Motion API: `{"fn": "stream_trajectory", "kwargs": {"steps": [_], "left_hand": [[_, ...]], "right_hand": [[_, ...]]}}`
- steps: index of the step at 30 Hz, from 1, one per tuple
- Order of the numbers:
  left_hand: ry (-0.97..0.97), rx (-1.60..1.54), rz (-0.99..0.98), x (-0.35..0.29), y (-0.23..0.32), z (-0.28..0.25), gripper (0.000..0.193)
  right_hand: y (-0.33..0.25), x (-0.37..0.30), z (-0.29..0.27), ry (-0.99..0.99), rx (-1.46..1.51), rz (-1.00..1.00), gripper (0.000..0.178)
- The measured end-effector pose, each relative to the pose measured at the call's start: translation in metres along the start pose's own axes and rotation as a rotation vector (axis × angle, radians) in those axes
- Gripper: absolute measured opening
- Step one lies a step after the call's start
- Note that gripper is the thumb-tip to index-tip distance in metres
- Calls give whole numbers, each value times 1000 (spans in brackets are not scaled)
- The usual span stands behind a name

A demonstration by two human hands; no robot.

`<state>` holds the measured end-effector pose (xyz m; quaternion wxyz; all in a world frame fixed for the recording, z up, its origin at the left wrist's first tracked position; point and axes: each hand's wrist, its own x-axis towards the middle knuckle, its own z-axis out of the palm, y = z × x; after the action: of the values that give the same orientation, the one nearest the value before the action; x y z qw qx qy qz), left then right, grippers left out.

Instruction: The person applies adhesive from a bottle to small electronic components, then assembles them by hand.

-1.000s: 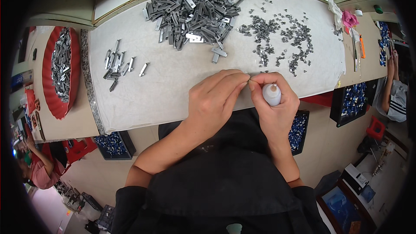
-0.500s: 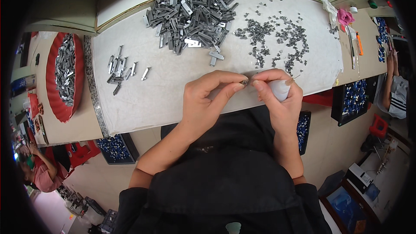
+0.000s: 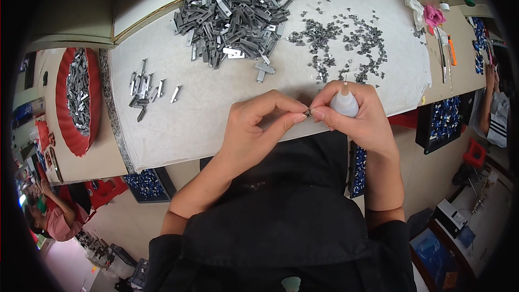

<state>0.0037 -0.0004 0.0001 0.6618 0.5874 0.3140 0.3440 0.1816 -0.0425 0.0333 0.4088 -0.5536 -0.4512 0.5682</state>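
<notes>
Above the near edge of the white-covered table, my left hand (image 3: 251, 130) pinches a tiny dark metal part (image 3: 307, 112) between thumb and forefinger. The thumb and forefinger of my right hand (image 3: 373, 116) meet the same part from the other side. Tucked in the right hand is a white squeeze bottle (image 3: 345, 105) with a thin needle tip, which points away from me. Most of the small part is hidden by the fingertips. Beyond my hands, two grey metal pieces (image 3: 264, 70) lie crossed on the table.
A large heap of grey metal pieces (image 3: 227, 16) lies at the back. Tiny metal parts (image 3: 324, 35) are scattered at back right. Several longer pieces (image 3: 143, 89) lie at left, near a red oval basket (image 3: 62, 103). Tweezers and an orange-handled tool (image 3: 452, 51) lie at right.
My right fingertips have come together with the left ones at the small part. The bottle has turned in my right hand, its needle swinging from rightward to pointing away.
</notes>
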Motion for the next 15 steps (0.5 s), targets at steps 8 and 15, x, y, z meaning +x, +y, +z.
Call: {"fn": "stream_trajectory", "kwargs": {"steps": [8,15], "left_hand": [[-5,97,4,-1,-2,0,6],[-73,154,2,-2,0,-3,11]], "right_hand": [[-1,5,-1,-58,-14,54,6],[2,1,3,-2,-67,30,10]]}}
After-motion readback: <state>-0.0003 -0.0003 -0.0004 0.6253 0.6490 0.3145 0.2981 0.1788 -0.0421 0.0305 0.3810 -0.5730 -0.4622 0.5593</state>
